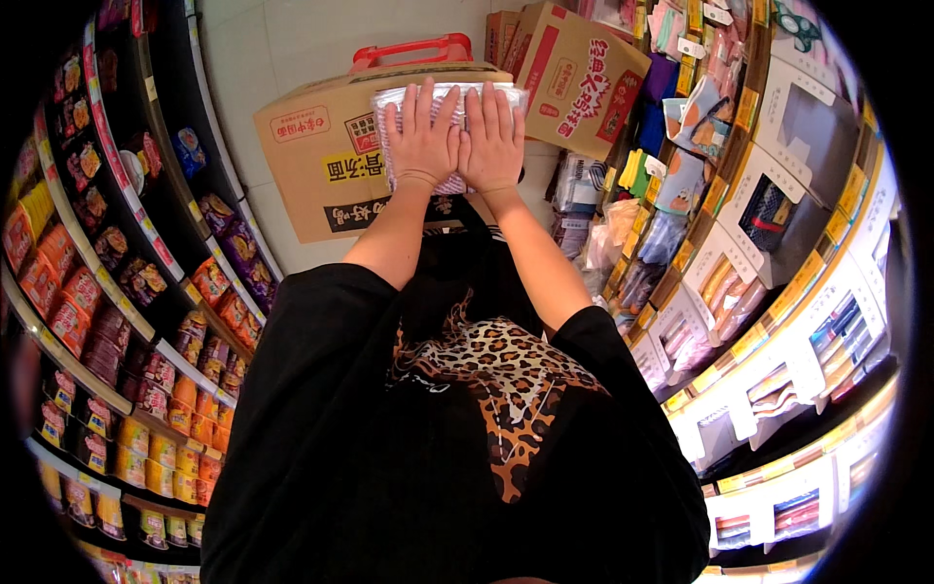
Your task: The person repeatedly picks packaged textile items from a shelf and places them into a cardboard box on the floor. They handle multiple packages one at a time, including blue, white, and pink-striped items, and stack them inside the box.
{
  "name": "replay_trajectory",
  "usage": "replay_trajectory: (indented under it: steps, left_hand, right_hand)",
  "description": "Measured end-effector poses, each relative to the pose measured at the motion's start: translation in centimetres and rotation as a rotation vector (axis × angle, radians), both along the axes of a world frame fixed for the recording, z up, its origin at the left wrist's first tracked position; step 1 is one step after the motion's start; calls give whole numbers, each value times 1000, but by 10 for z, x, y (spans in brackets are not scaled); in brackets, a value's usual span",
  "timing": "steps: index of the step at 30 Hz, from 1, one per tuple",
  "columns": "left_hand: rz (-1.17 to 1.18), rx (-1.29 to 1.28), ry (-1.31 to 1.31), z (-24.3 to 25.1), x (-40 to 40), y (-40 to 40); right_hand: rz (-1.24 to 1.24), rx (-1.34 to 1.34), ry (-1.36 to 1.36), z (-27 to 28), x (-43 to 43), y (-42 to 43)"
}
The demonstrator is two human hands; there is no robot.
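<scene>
Both of my hands lie flat, palms down, on a clear plastic-wrapped pack (pixel 389 157) of pink-and-white striped cloth. My left hand (pixel 423 142) covers its left half with the fingers spread a little. Beside it, thumbs touching or nearly so, my right hand (pixel 490 142) covers the right half. Neither hand is closed around the pack. Beneath it is a large brown cardboard carton (pixel 299 175) with printed writing. My hands hide most of the pack's middle.
A red plastic handle (pixel 416 50) shows behind the carton. Another printed carton (pixel 562 80) stands tilted at the back right. Left, shelves hold packaged instant noodles (pixel 73 306). Right, shelves hold packaged textiles (pixel 730 285), with folded packs (pixel 580 182) low beside them.
</scene>
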State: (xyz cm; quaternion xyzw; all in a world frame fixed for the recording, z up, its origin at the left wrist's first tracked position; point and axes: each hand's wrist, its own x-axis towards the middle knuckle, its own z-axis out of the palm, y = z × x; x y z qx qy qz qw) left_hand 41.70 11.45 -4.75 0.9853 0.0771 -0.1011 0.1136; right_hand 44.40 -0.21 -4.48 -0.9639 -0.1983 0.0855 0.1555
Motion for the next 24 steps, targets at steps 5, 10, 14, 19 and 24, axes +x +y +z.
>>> replay_trajectory:
  steps: [5,10,14,19,24]
  left_hand:
    - [3,-13,2,-1,0,-1]
    - [6,-37,-39,0,2,-2]
    - [12,-56,-58,0,3,-3]
    - [-5,6,-27,0,1,-5]
    - [-17,18,-43,6,-4,-6]
  right_hand:
    - [-5,-10,12,-1,-1,-1]
    - [0,-11,9,-1,1,-2]
    - [8,-30,26,1,1,-3]
    - [0,-2,7,-1,1,-4]
    - [16,16,-31,10,-2,-7]
